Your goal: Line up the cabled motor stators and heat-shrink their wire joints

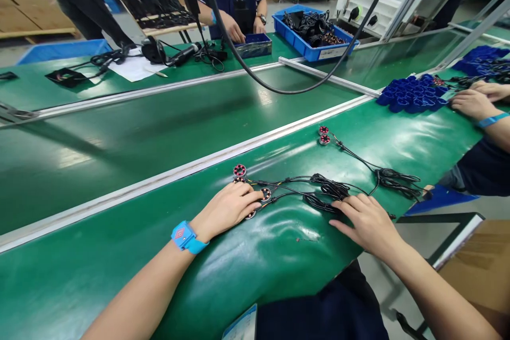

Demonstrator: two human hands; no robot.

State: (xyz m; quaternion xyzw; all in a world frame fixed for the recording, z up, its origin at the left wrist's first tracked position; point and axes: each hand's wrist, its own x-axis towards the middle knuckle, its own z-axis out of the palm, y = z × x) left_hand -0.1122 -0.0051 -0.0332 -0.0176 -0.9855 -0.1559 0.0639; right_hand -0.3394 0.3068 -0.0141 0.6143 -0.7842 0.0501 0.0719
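Observation:
My left hand [228, 210], with a blue strap on its wrist, lies palm down over several small round motor coils with wires. Its fingers are stretched out and partly cover them. One coil [239, 170] shows beyond the fingers, and another coil [265, 194] is beside the fingertips. Black cables run right from these coils to tied cable bundles [334, 188]. Against the near end of the bundles rests my right hand [366, 220], thumb apart from the fingers and nothing visibly gripped. Farther right, another coil pair [324, 135] lies joined to a tied black cable [394, 179].
A metal rail [191, 166] crosses the green table [119, 271]. A hanging black cable [279, 91] loops above it. Blue sleeve-like parts [412, 94] lie near a co-worker's hands [476, 101] at right. Across, another person works beside a blue bin [319, 53] of cables.

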